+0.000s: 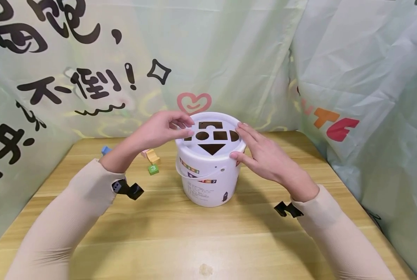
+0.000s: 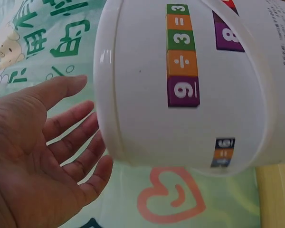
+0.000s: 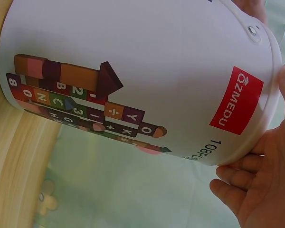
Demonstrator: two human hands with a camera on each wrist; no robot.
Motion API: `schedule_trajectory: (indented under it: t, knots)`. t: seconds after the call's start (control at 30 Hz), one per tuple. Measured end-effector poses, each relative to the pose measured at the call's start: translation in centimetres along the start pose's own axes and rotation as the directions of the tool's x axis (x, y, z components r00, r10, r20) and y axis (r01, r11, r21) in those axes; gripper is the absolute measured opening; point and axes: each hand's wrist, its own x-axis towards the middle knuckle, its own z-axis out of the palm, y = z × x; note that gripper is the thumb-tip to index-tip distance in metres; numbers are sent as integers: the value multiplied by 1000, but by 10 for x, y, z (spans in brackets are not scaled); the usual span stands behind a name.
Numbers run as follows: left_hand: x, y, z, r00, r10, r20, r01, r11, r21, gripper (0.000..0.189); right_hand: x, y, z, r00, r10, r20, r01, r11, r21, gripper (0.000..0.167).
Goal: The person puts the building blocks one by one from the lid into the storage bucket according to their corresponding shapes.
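A white plastic bucket [image 1: 208,190] stands upright on the table, and its white lid [image 1: 228,149] with several shaped cut-outs sits on top. At the lid's left edge is my left hand [image 1: 161,126], its fingers loosely bent and holding nothing; whether the fingertips touch the rim I cannot tell. On the opposite side, my right hand [image 1: 264,155] rests against the rim with fairly straight fingers, the thumb toward the front. Number-block pictures cover the bucket's side in the left wrist view, and a red label [image 3: 237,100] shows in the right wrist view.
Left of the bucket lie small blocks: a green one [image 1: 153,169] marked 3, a yellow one [image 1: 153,156], and a blue one [image 1: 106,150] partly behind my left forearm. Printed cloth [image 1: 229,58] hangs behind the wooden table [image 1: 180,241].
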Motion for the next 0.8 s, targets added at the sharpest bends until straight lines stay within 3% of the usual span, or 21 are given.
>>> schedule_trajectory:
  t: [0.23,0.43,0.67,0.8]
  knots:
    - [-19,-15,-10,999,21,-26,-21,1000,4,31,1,0,-2,1000,-2,-2,2,1000,-7,80]
    - [-37,-31,-15,999,7,-50,-4,999,53,31,1,0,-3,1000,1,1,-1,1000,-4,80]
    - [-55,-53,-16,994,-98,-39,101,992,82,43,0,0,-1,1000,6,1,-6,1000,-3,79]
    - [-67,-71,-13,986,-138,-92,149,982,117,45,0,0,0,1000,6,2,-6,1000,-6,80]
